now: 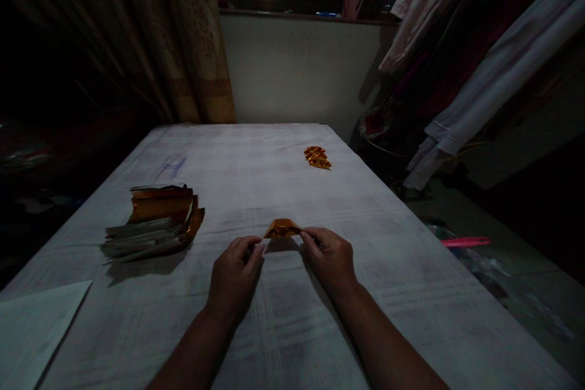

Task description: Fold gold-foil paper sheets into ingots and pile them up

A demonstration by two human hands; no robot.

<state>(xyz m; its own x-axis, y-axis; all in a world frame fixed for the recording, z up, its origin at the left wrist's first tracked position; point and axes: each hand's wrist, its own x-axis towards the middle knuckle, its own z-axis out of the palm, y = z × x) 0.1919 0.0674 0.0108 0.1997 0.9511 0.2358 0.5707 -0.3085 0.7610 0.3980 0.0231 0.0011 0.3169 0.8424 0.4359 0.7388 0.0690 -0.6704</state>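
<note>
A small folded piece of gold foil paper is held just above the white-covered table. My left hand pinches its left end with closed fingers. My right hand pinches its right end the same way. A stack of gold and white foil sheets lies to the left of my hands. A small pile of folded gold pieces sits farther back on the right.
A white sheet of paper lies at the table's near left corner. A curtain hangs behind the table. Clothes hang at the right, beside the table's right edge. The floor at the right holds a pink object.
</note>
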